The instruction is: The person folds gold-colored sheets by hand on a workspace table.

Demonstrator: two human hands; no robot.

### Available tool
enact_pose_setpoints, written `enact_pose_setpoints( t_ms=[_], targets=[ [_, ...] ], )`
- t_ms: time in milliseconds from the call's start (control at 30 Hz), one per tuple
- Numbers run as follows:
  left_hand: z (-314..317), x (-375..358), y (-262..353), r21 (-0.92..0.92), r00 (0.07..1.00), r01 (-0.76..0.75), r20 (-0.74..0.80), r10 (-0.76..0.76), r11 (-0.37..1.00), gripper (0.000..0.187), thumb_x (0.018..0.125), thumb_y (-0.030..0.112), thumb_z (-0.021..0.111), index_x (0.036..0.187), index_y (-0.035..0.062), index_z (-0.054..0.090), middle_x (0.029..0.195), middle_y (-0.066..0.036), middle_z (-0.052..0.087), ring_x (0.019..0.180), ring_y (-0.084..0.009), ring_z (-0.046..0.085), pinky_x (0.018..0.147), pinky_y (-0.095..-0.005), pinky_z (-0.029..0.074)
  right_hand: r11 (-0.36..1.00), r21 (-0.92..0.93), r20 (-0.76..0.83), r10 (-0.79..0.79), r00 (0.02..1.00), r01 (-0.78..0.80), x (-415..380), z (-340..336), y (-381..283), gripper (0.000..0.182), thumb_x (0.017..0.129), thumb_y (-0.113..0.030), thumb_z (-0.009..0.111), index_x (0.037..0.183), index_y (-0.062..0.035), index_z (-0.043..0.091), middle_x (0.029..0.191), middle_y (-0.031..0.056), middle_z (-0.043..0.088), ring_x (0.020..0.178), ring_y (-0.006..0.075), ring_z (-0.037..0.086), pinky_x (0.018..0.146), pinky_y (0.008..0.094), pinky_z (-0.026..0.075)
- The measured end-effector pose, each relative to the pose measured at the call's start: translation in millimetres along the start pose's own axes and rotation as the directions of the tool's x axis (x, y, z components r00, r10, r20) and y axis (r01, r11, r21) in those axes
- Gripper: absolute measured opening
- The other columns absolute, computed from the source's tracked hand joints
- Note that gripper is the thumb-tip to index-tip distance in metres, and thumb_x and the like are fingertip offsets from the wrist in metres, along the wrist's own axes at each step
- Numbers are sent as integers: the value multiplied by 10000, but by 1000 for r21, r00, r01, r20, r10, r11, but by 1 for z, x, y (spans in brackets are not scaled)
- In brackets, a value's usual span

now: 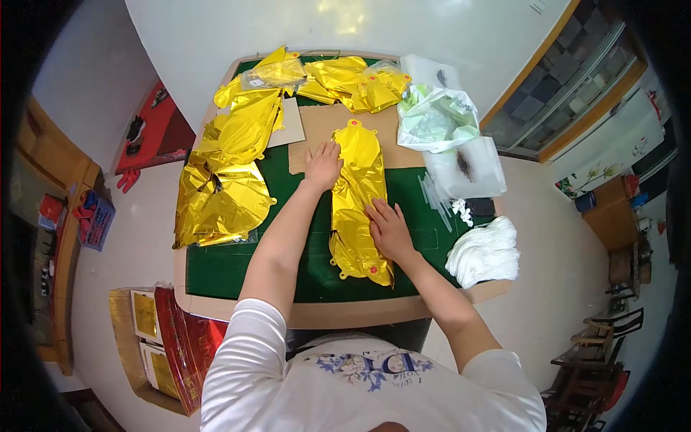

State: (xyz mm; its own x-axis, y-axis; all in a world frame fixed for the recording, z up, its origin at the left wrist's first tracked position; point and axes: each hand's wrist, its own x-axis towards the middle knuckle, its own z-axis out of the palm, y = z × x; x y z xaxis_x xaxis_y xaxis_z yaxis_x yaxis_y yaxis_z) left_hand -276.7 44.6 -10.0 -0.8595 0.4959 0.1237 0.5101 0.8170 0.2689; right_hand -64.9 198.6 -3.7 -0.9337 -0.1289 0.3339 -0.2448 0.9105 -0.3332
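Observation:
A flat gold foil balloon (360, 173) lies lengthwise down the middle of the table, its upper part over a cardboard sheet (309, 133). Small tabs stick out from its edges, and a red spot marks each end. My left hand (324, 165) rests on the balloon's upper left edge with fingers stretched out. Lower down, my right hand (389, 230) lies on its right side, fingers spread. Neither hand is closed around anything. More gold foil balloons (223, 187) lie in a heap at the left, and others (353, 83) are along the far edge.
On the right are a white plastic bag (439, 119), clear plastic sleeves (471, 169), thin clear strips (435, 200), a small black item (481, 209) and a stack of white cloth or tissue (484, 252). Green covering (302, 259) tops the table. An open carton (147, 345) stands on the floor, lower left.

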Motion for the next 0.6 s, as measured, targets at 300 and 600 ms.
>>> enact_pose_setpoints(
  t_ms=[300,600],
  targets=[
    [-3,1,5,43,999,36,23,-37,998,523,966,331,411,1423,85,342,1514,-58,293,1409,-228,240,1117,-574,162,1000,-2,42,21,999,-21,0,-3,-1,384,919,-144,498,1299,-88,500,1384,131,450,1330,282,378,1102,513,245],
    [-3,6,1,14,993,115,-4,-115,993,550,949,340,459,1419,77,348,1495,-76,314,1410,-247,225,1116,-568,171,998,-58,-62,25,998,-29,0,-1,-2,384,888,-173,549,1271,-144,552,1412,204,374,1353,370,310,1089,547,243]
  ],
)
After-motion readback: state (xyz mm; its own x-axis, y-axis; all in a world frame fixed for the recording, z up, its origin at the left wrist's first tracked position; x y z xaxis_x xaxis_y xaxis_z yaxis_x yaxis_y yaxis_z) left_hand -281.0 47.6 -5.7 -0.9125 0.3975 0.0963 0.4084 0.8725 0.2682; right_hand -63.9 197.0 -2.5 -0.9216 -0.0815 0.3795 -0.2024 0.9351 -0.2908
